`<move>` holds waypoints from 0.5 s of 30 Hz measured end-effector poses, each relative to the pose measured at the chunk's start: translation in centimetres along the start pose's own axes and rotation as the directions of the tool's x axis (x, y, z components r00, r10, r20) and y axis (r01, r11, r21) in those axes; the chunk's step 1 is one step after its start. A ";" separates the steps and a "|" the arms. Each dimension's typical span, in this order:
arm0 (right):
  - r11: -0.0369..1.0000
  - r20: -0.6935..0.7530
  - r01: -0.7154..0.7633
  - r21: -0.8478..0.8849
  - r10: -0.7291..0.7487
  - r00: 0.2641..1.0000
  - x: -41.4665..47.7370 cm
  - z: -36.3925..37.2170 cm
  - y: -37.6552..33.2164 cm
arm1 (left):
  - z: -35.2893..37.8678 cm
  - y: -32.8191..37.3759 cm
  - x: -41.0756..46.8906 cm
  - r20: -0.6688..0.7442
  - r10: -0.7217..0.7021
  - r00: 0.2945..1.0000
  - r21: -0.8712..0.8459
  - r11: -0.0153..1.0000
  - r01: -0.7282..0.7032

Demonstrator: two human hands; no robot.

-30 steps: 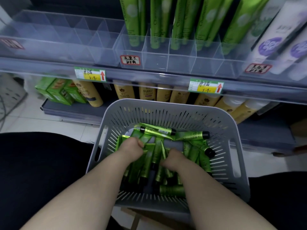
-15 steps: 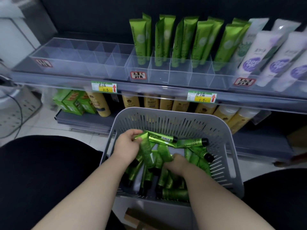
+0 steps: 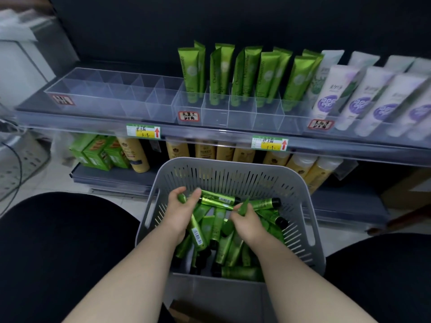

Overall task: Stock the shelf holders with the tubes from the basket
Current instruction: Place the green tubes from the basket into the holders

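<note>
Glossy green tubes [image 3: 218,200], matt slotted plastic basket [image 3: 233,170].

Lower tubes [image 3: 229,247] buried under both hands in the basket [image 3: 224,173], shelf labels [image 3: 188,116] above it unreadable — white tubes [image 3: 394,99] cut off at right

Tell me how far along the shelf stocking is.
Done: green tubes stand in the back cells of the middle holder. In hand: left hand and right hand each grip a tube inside the basket. Left: the holder's front row, the empty clear holder, and a basket pile.
</note>
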State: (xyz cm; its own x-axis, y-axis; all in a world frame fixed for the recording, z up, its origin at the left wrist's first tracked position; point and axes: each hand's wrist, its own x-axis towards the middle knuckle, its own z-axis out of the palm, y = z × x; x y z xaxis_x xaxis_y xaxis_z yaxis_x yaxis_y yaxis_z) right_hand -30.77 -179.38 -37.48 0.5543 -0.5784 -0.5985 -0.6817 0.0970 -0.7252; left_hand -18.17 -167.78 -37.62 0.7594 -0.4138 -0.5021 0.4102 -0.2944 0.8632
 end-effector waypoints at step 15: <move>0.849 -0.295 0.396 -0.350 -0.501 0.814 -2.3 -11.4 -11.5 | 0.9 -1.1 1.2 0.015 -0.002 1.000 0.337 0.941 -0.003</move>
State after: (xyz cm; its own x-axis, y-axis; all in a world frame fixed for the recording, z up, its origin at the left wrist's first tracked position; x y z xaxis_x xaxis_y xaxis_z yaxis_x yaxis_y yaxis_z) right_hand -29.61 -188.44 -23.89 0.6518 -0.7581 -0.0231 -0.5265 -0.4303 -0.7332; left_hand -18.15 -168.72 -39.23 0.7513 -0.4258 -0.5042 0.2133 -0.5663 0.7961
